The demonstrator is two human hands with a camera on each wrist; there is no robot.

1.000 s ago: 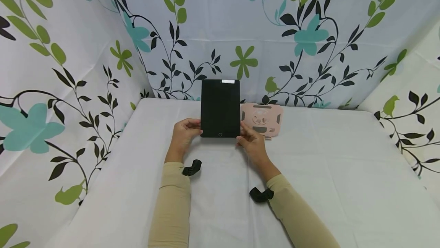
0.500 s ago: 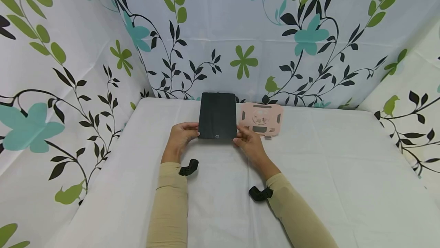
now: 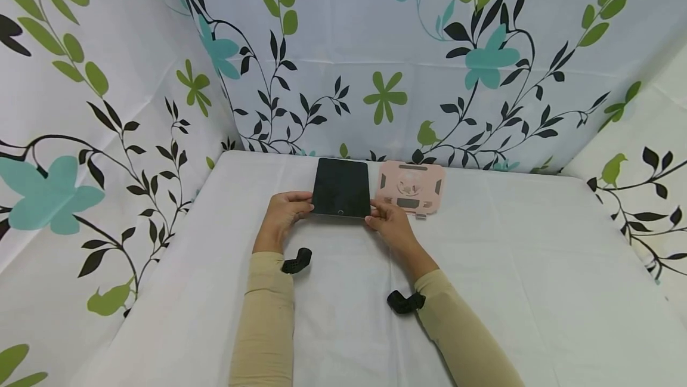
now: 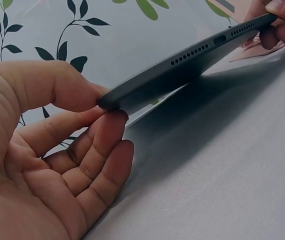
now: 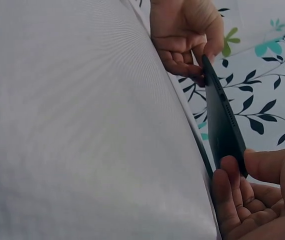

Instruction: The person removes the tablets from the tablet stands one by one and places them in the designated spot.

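A black tablet [image 3: 341,187] with a round home button is held between both hands, its dark screen facing up. My left hand [image 3: 283,215] pinches its left edge, thumb on top and fingers curled beneath. At the opposite edge, my right hand [image 3: 393,226] grips it the same way. In the left wrist view, the near edge of the tablet [image 4: 202,52] shows a charging port and speaker holes, and a gap with shadow lies between it and the cloth. Just right of the tablet, a pink tablet case [image 3: 410,187] lies on the table, partly behind my right hand.
White cloth covers the table [image 3: 343,315]. Behind its far edge hangs a white curtain [image 3: 343,29] printed with leaves and flowers, and similar cloth stands at both sides. A black wrist camera [image 3: 297,261] sits on the left sleeve, another camera [image 3: 405,302] on the right.
The tablet has tipped from nearly upright to a flatter tilt, its far edge dropping toward the table. Both hands keep their hold, with the left slightly lower. The pink case stays on the table.
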